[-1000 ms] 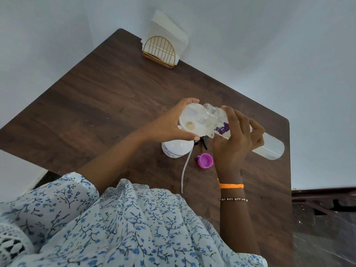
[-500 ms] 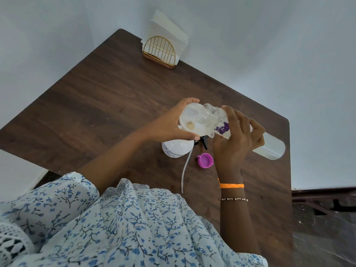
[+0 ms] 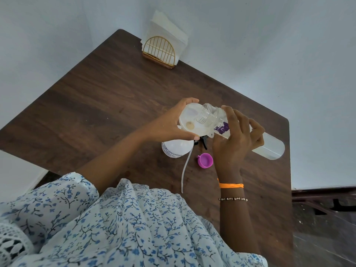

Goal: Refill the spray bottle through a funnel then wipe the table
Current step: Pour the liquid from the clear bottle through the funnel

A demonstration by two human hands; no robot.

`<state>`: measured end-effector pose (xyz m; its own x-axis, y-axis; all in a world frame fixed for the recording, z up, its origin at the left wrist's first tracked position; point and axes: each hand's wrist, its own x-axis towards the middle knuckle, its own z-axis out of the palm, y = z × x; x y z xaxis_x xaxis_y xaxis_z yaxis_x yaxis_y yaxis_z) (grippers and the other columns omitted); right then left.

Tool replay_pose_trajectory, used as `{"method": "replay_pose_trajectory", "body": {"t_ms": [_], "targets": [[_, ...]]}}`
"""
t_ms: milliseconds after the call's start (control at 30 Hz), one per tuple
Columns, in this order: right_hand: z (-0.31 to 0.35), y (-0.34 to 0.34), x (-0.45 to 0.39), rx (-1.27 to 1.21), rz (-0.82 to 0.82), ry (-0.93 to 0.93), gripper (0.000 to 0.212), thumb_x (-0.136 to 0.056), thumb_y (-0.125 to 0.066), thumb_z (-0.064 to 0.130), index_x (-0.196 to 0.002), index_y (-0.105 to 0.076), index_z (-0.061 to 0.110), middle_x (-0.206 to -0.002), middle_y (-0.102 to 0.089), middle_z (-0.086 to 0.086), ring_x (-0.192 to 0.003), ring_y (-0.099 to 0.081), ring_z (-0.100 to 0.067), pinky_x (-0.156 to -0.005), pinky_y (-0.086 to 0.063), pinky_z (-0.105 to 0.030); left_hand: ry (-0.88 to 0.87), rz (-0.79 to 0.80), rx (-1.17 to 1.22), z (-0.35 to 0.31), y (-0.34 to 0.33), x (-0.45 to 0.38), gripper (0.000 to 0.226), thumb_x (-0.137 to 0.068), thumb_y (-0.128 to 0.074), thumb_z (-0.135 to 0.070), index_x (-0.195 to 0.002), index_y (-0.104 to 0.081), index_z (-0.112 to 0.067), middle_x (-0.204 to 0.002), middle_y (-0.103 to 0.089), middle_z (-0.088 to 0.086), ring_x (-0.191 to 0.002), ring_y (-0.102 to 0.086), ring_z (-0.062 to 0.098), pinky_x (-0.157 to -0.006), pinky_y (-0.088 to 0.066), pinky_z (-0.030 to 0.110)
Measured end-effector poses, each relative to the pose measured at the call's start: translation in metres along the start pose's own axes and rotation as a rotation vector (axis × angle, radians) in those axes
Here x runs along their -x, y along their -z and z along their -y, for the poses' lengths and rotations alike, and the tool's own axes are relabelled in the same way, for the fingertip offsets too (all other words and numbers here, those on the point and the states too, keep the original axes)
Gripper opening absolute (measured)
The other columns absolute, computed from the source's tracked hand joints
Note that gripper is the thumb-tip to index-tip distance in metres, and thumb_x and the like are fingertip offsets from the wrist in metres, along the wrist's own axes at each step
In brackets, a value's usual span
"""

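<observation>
clear refill bottle (image 3: 267, 146) tipped in the right hand's (image 3: 234, 139) grip at frame centre, mouth over the white funnel (image 3: 189, 122) the left hand (image 3: 169, 125) pinches atop the spray bottle (image 3: 176, 148), and a wobble could slop liquid onto the wood table (image 3: 96, 97).

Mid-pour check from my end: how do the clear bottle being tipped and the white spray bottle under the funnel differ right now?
The clear bottle is see-through; the spray bottle is opaque white. The clear bottle lies tilted, gripped by the right hand, its open mouth over the funnel; the spray bottle stands on the table beneath the funnel, which the left hand steadies. The clear bottle bears a purple mark, the spray bottle dark print. Both are uncapped.
</observation>
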<state>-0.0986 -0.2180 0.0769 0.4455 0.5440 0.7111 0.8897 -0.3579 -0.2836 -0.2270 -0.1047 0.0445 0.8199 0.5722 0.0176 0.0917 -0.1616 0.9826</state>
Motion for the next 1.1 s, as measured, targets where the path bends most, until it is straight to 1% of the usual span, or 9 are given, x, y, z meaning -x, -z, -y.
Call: {"method": "replay_pose_trajectory", "body": {"t_ms": [133,267,400,567,667,800,967,1100], "targets": [[0.0002,-0.0002,0.0002,0.000,-0.001,-0.005,0.051,-0.063,-0.073,-0.001,-0.109,-0.068,0.020,-0.109,-0.067,0.003,-0.107,-0.038,-0.020,-0.080,-0.033,-0.043,-0.002,0.000,-0.001,-0.0006,0.0001,0.0002,0.086,-0.069,-0.082,-0.029,-0.134,-0.027,-0.038,-0.122,-0.033,-0.039,-0.107,-0.036,-0.026,-0.077,-0.037,-0.003],[0.0003,-0.0008,-0.0003,0.008,0.000,-0.004,0.051,-0.063,-0.072,-0.002,-0.109,-0.068,0.020,-0.109,-0.067,0.002,-0.106,-0.048,-0.028,-0.080,-0.032,-0.043,-0.004,0.000,0.006,-0.0006,-0.0001,-0.0001,0.086,-0.069,-0.082,-0.028,-0.134,-0.027,-0.038,-0.121,-0.034,-0.039,-0.106,-0.037,-0.027,-0.076,-0.037,-0.004],[-0.0005,-0.0009,0.0000,0.010,0.012,-0.009,0.050,-0.065,-0.071,0.000,-0.110,-0.067,0.021,-0.110,-0.067,0.003,-0.107,-0.040,-0.021,-0.081,-0.030,-0.040,0.002,-0.002,0.010,-0.0003,-0.0002,0.0001,0.086,-0.069,-0.082,-0.028,-0.134,-0.027,-0.039,-0.121,-0.034,-0.039,-0.106,-0.037,-0.026,-0.076,-0.037,-0.003],[-0.0013,-0.0011,0.0000,0.005,0.031,-0.009,0.051,-0.065,-0.073,0.000,-0.111,-0.067,0.020,-0.111,-0.066,0.002,-0.108,-0.041,-0.022,-0.082,-0.029,-0.040,-0.001,-0.006,0.003,0.0000,-0.0006,0.0003,0.086,-0.069,-0.082,-0.030,-0.134,-0.026,-0.040,-0.120,-0.033,-0.042,-0.107,-0.035,-0.027,-0.075,-0.036,-0.004],[-0.0022,-0.0016,0.0001,-0.004,0.031,-0.014,0.049,-0.066,-0.072,0.002,-0.111,-0.067,0.020,-0.111,-0.066,0.002,-0.108,-0.037,-0.019,-0.082,-0.027,-0.038,0.003,-0.007,0.006,0.0001,-0.0007,0.0003,0.085,-0.068,-0.082,-0.031,-0.132,-0.026,-0.042,-0.118,-0.033,-0.046,-0.107,-0.036,-0.026,-0.076,-0.037,-0.004],[-0.0029,-0.0034,0.0004,-0.008,0.022,-0.006,0.049,-0.065,-0.075,0.002,-0.110,-0.067,0.019,-0.111,-0.067,0.001,-0.108,-0.036,-0.018,-0.082,-0.026,-0.037,0.006,-0.004,0.007,-0.0003,-0.0011,0.0000,0.086,-0.068,-0.082,-0.032,-0.132,-0.026,-0.043,-0.114,-0.033,-0.052,-0.107,-0.036,-0.027,-0.074,-0.036,-0.004],[-0.0033,-0.0035,-0.0001,-0.001,0.010,0.004,0.048,-0.066,-0.071,0.002,-0.110,-0.067,0.019,-0.110,-0.067,0.001,-0.107,-0.036,-0.019,-0.083,-0.022,-0.035,0.004,-0.005,0.012,0.0009,-0.0009,-0.0006,0.086,-0.068,-0.082,-0.030,-0.133,-0.027,-0.040,-0.120,-0.034,-0.041,-0.107,-0.036,-0.026,-0.076,-0.037,-0.004],[-0.0022,-0.0023,-0.0006,0.006,0.011,0.004,0.048,-0.065,-0.073,0.002,-0.109,-0.067,0.020,-0.110,-0.067,0.002,-0.107,-0.037,-0.019,-0.081,-0.027,-0.038,0.007,-0.005,0.006,0.0006,-0.0009,-0.0006,0.086,-0.069,-0.082,-0.029,-0.132,-0.026,-0.041,-0.119,-0.034,-0.041,-0.105,-0.035,-0.029,-0.074,-0.036,-0.005]]}}
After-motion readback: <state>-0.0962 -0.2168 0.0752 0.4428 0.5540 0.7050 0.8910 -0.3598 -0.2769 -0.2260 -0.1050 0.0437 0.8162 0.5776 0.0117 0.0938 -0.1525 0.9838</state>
